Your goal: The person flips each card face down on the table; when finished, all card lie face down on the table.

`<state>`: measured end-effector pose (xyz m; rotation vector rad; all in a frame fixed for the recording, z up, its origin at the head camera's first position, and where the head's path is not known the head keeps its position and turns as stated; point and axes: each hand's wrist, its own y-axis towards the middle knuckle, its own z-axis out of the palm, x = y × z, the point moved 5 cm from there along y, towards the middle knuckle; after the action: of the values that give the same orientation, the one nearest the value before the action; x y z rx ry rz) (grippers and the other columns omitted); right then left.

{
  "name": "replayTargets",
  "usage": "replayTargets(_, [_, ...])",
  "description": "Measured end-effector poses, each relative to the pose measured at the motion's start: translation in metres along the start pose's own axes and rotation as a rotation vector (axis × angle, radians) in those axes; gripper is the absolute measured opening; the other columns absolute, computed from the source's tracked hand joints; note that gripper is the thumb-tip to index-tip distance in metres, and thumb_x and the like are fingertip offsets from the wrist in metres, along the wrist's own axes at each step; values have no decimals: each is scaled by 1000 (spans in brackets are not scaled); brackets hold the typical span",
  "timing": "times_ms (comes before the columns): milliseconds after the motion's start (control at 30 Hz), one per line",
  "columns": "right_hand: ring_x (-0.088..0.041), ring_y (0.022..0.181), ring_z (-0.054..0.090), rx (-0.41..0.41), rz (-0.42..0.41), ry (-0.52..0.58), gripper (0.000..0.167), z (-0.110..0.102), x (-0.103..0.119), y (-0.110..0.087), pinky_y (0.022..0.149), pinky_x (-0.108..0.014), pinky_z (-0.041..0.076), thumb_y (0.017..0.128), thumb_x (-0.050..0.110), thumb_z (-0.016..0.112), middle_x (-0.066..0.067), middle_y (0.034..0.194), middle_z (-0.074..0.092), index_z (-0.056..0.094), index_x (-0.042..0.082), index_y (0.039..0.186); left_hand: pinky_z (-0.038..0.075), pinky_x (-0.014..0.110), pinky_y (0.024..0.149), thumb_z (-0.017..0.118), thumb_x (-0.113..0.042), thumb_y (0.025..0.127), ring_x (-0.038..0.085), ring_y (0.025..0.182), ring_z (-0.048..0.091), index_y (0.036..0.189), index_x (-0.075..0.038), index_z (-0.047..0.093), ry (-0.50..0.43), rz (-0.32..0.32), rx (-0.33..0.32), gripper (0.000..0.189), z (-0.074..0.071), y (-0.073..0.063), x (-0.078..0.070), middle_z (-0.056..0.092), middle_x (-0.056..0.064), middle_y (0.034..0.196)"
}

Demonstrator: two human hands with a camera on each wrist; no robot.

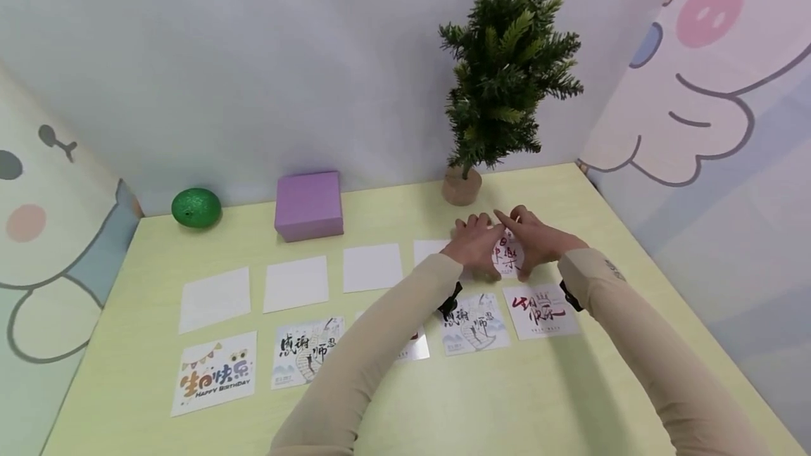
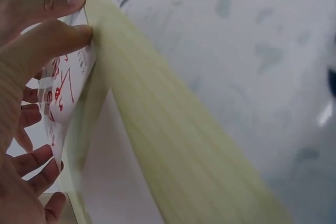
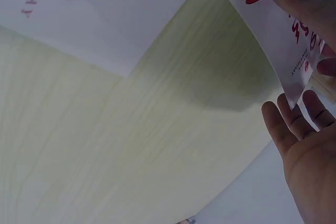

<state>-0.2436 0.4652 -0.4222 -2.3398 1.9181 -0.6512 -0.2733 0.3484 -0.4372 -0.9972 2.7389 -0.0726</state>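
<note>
A white card with red brush writing (image 1: 508, 255) is held between both hands, above the right part of the back row of cards. My left hand (image 1: 475, 246) grips its left side with curled fingers. On its right side, my right hand (image 1: 538, 239) grips it with thumb and fingers. The card (image 2: 71, 82) looks slightly bowed in the left wrist view, with thumbs at one edge and fingertips at the other. A printed card with red writing (image 1: 541, 312) lies just in front of the right hand. Nearer the left forearm lies a card with black writing (image 1: 475, 326).
White blank-faced cards (image 1: 296, 283) form the back row. A colourful birthday card (image 1: 214, 375) and a black-lettered card (image 1: 307, 350) lie in front; the left sleeve partly covers another. Behind stand a purple box (image 1: 309, 204), a green rounded object (image 1: 196, 207) and a small artificial tree (image 1: 507, 76).
</note>
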Motion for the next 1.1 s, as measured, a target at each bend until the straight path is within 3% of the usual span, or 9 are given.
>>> replayTargets(167, [-35, 121, 37, -55, -55, -82, 137, 0, 1, -7, 101, -54, 41, 48, 28, 96, -20, 136, 32, 13, 6, 154, 33, 49, 103, 84, -56, 60, 24, 125, 43, 151, -30, 28, -1, 13, -32, 109, 2, 1, -2, 43, 5, 141])
replayTargets(300, [-36, 120, 39, -103, -112, -138, 140, -8, 9, -13, 101, -52, 41, 51, 34, 95, -23, 133, 36, 6, 6, 155, 37, 48, 98, 80, -63, 61, 23, 126, 43, 152, -25, 25, -4, 36, -75, 113, 0, 2, -5, 43, 5, 142])
replayTargets(500, [-36, 117, 41, -203, -219, -108, 143, -25, 24, -24, 97, -52, 44, 52, 32, 93, -26, 132, 35, -3, 11, 155, 39, 49, 95, 76, -69, 62, 19, 129, 43, 153, -16, 25, -14, 113, -159, 117, -15, 5, -17, 43, 1, 147])
replayTargets(600, [-35, 117, 42, -214, -248, -81, 142, -31, 29, -30, 95, -51, 46, 54, 33, 93, -27, 135, 33, -5, 11, 155, 39, 50, 95, 76, -68, 64, 21, 128, 43, 154, -21, 22, -7, 141, -160, 115, -19, 3, -21, 41, 2, 148])
replayTargets(700, [-37, 123, 45, -191, -196, -7, 143, -34, 28, -33, 97, -52, 46, 57, 34, 93, -27, 145, 26, -10, 17, 155, 42, 49, 91, 76, -67, 64, 22, 126, 44, 150, -29, 31, -29, 166, -181, 104, -23, 0, -17, 41, 4, 145])
replayTargets(767, [-41, 130, 41, -188, -131, 67, 143, -37, 23, -36, 100, -57, 42, 58, 32, 93, -26, 152, 20, -13, 22, 155, 41, 48, 92, 77, -65, 65, 20, 126, 43, 144, -31, 40, -109, 164, -193, 94, -27, -2, -11, 40, 4, 143])
replayTargets(867, [-45, 137, 33, -201, -53, 216, 141, -36, 13, -38, 104, -61, 36, 61, 27, 92, -24, 156, 19, -13, 27, 154, 39, 49, 94, 81, -58, 65, 16, 124, 44, 127, -27, 49, -318, 146, -216, 76, -34, -5, 1, 42, 0, 141])
replayTargets(1000, [-47, 140, 29, -208, -89, 368, 125, -25, 12, -35, 107, -61, 32, 65, 20, 90, -23, 155, 26, 3, 18, 156, 37, 54, 98, 85, -48, 66, 12, 117, 49, 111, -23, 45, -587, 118, -230, 66, -38, -12, 15, 48, -7, 129])
replayTargets(1100, [-43, 138, 34, -207, -137, 410, 104, -19, 17, -31, 107, -60, 33, 67, 17, 88, -20, 150, 33, 23, 11, 148, 37, 52, 102, 86, -44, 66, 10, 116, 49, 106, -24, 42, -730, 110, -217, 63, -37, -18, 21, 51, -9, 124])
